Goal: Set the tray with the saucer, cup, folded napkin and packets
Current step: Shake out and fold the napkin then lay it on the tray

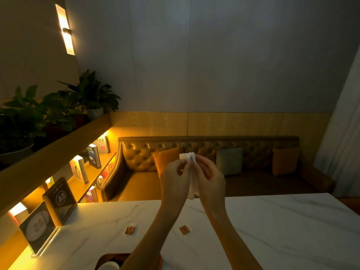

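head camera showed, nearest, a wooden tray [155, 259] at the marble table's [272, 221] front edge, then two brown packets [130, 229] [185, 229] lying apart on it; above, the left hand [175, 181] and right hand [209, 177] pinched a white napkin [191, 172] between their fingertips, before a tufted sofa [136, 154].

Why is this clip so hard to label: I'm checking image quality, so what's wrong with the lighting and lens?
Head view: dim overall, warm shelf lights flare at left, casting glare on the table; wide-angle bending tilts walls and shelf; the napkin between left hand and right hand is soft; the tray is cropped at the bottom edge.
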`<state>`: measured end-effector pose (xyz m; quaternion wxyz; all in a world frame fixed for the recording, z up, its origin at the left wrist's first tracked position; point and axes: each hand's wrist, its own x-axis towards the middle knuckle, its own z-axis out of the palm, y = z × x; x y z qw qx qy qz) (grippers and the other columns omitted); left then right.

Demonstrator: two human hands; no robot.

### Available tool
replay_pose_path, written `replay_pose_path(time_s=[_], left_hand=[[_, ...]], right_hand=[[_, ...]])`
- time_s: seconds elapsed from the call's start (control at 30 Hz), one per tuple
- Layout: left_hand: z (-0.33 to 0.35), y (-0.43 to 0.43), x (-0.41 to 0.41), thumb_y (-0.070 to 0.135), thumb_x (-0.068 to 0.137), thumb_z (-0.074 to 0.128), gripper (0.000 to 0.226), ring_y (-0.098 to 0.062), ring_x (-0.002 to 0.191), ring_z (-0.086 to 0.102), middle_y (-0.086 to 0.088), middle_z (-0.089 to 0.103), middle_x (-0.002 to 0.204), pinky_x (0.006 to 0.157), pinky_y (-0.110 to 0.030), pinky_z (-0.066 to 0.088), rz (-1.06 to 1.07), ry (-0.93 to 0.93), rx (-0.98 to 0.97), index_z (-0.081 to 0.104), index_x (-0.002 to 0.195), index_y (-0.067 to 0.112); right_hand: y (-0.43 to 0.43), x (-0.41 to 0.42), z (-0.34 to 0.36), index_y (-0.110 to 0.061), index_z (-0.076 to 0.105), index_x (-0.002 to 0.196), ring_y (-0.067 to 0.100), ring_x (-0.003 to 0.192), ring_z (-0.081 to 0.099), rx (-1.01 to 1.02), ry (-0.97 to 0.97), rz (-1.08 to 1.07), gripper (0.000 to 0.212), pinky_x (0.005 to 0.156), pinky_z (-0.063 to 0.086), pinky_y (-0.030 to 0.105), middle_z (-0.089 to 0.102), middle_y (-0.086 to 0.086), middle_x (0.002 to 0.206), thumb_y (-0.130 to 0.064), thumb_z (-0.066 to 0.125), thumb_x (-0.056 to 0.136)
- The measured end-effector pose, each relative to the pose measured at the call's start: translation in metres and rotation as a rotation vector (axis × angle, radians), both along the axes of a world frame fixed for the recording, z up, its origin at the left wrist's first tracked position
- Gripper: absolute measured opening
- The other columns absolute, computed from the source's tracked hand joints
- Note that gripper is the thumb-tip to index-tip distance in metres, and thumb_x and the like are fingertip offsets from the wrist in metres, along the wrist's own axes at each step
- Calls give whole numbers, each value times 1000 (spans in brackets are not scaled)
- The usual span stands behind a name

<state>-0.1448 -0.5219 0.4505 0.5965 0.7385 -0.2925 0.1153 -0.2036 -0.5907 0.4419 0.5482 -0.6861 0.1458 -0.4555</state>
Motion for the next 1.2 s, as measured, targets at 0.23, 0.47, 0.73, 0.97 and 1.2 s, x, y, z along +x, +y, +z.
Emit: replay_pose_path(time_s=[0.23,0.47,0.73,0.97,1.2], left_hand=[[18,6,-4,16,100,45,24,-8,82,66,-7,68,95,70,-21,54,-268,186,-28,68,92,20],[30,21,3,24,94,56,30,-18,109,59,-2,60,123,77,-28,50,-328,404,-142,56,124,23],[20,42,22,36,77,67,50,-32,108,66,-14,63,123,87,-47,57,-745,930,-309,53,122,20],[22,30,26,42,78,64,47,-27,108,66,-10,64,121,90,-43,57,-625,612,-93,60,118,18],[21,30,31,33,91,58,21,-18,100,70,-4,69,113,76,-29,59,-623,535,31,64,108,22]], right_hand=[[2,-2,3,-33,48,132,-4,111,58,-110,41,38,45,83,52,12,60,-27,114,-25,61,90],[-27,-15,32,-24,48,134,10,104,65,4,28,184,49,75,59,26,62,-5,123,-14,63,88],[-58,-32,54,-22,46,135,32,109,64,454,-58,606,58,78,60,43,61,9,128,-10,64,81],[-84,-46,35,-15,48,134,35,115,60,526,104,671,49,85,58,45,57,17,131,-13,59,87],[-102,-56,41,-18,58,125,31,107,66,436,176,597,44,75,60,39,68,10,118,-12,66,83]])
